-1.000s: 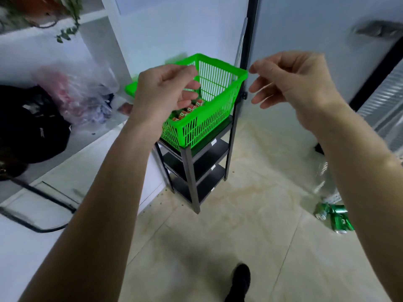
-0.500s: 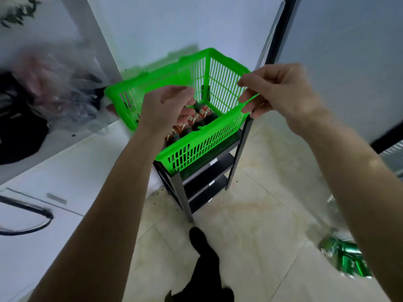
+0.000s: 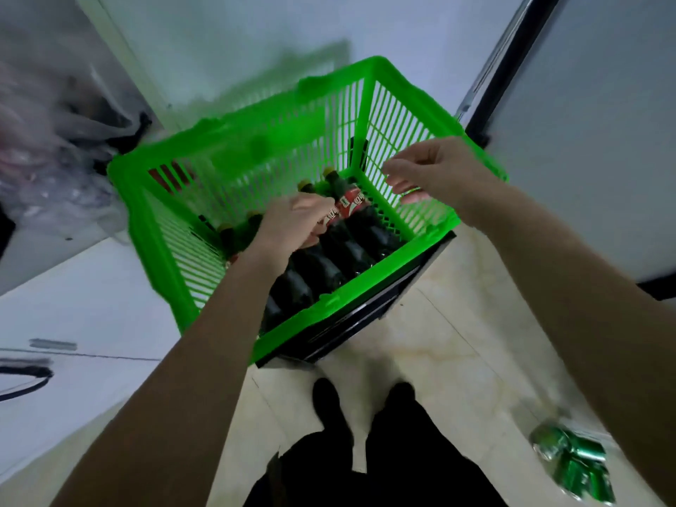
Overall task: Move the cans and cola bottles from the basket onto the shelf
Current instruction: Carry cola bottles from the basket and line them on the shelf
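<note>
A bright green plastic basket (image 3: 351, 298) stands on top of a low black shelf rack (image 3: 369, 320). Several dark cola bottles (image 3: 360, 232) with red labels and yellow caps lie inside it. My left hand (image 3: 296, 221) reaches down into the basket, its fingers curled over the red label of one cola bottle (image 3: 331, 217). My right hand (image 3: 428, 173) hovers over the basket's right wall with fingers loosely curled, holding nothing. My left forearm hides the lower ends of some bottles. No cans show inside the basket.
Several green cans (image 3: 574, 466) lie on the tiled floor at the lower right. A white cabinet (image 3: 73, 305) stands on the left with a clear plastic bag (image 3: 47, 170) on it. My dark shoes (image 3: 329, 400) are just before the rack. A grey panel (image 3: 603, 140) rises at right.
I have stepped close and now look down into the basket. My left hand dropped from above the rim onto a bottle. My right hand stays by the right rim.
</note>
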